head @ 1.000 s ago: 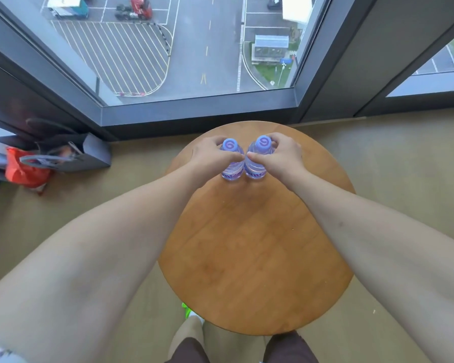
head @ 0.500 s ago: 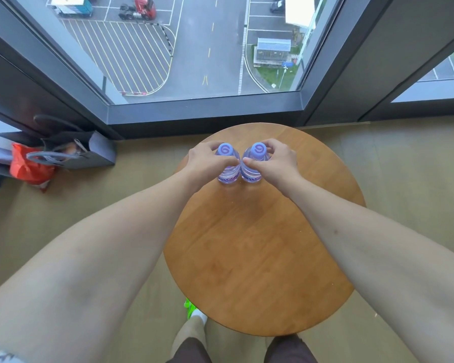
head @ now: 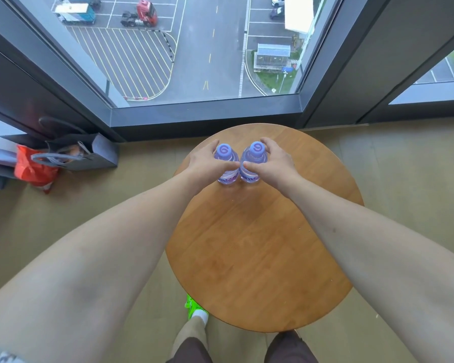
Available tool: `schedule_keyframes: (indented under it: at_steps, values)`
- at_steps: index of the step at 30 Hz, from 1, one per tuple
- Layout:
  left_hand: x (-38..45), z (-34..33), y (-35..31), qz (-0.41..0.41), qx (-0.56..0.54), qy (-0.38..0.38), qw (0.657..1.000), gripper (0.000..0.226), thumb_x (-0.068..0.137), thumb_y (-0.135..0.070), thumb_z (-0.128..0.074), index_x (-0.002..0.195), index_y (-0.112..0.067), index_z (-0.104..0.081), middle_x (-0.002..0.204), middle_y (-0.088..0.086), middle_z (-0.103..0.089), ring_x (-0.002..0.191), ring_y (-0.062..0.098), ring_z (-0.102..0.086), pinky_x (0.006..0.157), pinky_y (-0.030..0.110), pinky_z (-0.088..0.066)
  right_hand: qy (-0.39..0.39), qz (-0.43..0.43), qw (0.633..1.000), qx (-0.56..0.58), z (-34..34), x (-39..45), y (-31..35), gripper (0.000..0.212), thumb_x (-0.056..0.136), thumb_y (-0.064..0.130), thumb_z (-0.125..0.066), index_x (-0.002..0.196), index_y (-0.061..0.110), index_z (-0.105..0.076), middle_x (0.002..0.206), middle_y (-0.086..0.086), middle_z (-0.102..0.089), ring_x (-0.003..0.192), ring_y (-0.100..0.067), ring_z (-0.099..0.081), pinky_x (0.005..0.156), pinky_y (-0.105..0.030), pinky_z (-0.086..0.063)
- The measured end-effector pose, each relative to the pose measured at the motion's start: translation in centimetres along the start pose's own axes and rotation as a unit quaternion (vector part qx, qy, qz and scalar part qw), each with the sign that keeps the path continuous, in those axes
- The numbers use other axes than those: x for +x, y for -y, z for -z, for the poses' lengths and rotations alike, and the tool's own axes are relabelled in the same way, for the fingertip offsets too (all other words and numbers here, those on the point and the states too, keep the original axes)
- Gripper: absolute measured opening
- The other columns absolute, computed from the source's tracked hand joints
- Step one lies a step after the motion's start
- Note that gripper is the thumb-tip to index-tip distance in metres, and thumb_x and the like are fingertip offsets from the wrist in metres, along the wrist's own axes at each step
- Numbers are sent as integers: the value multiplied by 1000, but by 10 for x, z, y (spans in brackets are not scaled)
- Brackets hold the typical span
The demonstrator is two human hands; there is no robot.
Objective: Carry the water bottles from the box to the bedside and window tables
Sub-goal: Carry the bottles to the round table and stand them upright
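On the round counter (head: 260, 258) by the window (head: 194, 61), two bottles stand upright, touching, near the far edge. Left hand (head: 205, 163) grips the left bottle (head: 226, 163), right hand (head: 275, 163) the right bottle (head: 252, 163); fingers hide their sides. The near counter half lies bare.

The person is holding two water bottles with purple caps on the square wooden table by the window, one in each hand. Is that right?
Almost. The table is round, not square, as the head view shows. The rest holds: the left hand grips one purple-capped bottle and the right hand grips the other bottle, side by side near the window.
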State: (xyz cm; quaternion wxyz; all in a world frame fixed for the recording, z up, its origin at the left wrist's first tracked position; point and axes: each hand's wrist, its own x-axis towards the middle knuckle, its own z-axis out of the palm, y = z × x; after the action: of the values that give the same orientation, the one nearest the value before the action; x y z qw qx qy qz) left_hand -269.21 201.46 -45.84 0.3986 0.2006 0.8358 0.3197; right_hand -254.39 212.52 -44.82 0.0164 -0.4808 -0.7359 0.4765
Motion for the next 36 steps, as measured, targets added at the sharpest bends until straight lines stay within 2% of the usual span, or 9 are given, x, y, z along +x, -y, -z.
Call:
schedule_keyframes:
  at_steps: [2,4,6,12,16,20,27,31,36]
  values:
    - [-6,5,-4,-1,13,0,1000,94,75,-37,-88,155,-31,-40,153,-7,-50,133,15,-52,110,36,-47,-1,-4,1000,-21,6,-4,1,82,81,29,-81,152,23,-39,150,-3,-51,137,-24,-48,111,-38,-43]
    - [-13,10,-12,-3,31,-10,999,93,77,-37,-86,156,-32,-38,156,-7,-46,133,15,-49,105,30,-43,1,5,999,-43,15,-8,5,83,81,24,-79,153,22,-38,153,-5,-47,140,-25,-44,109,-36,-38]
    - [-24,16,-23,-4,42,-25,999,93,79,-36,-84,158,-30,-35,160,-5,-42,141,19,-44,106,32,-40,10,20,998,-63,25,-14,14,83,80,22,-77,154,21,-38,155,-5,-45,141,-25,-42,112,-36,-36]
    - [-91,39,-54,-11,59,-87,994,93,79,-39,-79,159,-28,-34,160,0,-42,144,21,-41,99,28,-37,70,102,984,-131,42,-56,66,83,79,28,-76,153,21,-39,153,-6,-46,142,-24,-40,115,-39,-36]
    - [-161,78,-60,1,103,-143,984,92,79,-42,-79,159,-27,-33,156,5,-45,141,27,-44,107,38,-42,108,185,959,-186,28,-103,118,80,80,31,-73,152,25,-39,153,-2,-46,142,-25,-39,116,-42,-35]
    - [-239,141,-42,11,110,-231,967,83,80,-43,-76,154,-29,-40,143,5,-55,131,30,-53,104,44,-49,130,277,924,-229,-4,-165,176,81,81,32,-72,154,29,-37,153,0,-44,141,-27,-39,115,-44,-35]
    - [-417,227,81,89,126,-349,924,66,81,-52,-72,141,-30,-55,141,4,-56,130,31,-51,104,40,-47,186,421,844,-277,-117,-330,247,77,79,36,-74,149,29,-41,149,-3,-48,135,-30,-43,111,-46,-40]
    - [-552,270,186,174,84,-415,889,78,85,-52,-71,153,-28,-42,152,8,-44,141,32,-40,110,40,-41,244,502,777,-293,-211,-465,269,82,77,34,-74,151,30,-39,153,-1,-45,136,-30,-43,108,-48,-42]
    - [-746,286,307,285,54,-508,811,77,83,-52,-70,152,-32,-41,153,7,-42,143,32,-35,112,43,-38,326,594,670,-303,-330,-652,273,86,79,36,-74,154,30,-33,154,-1,-42,139,-30,-39,108,-45,-41]
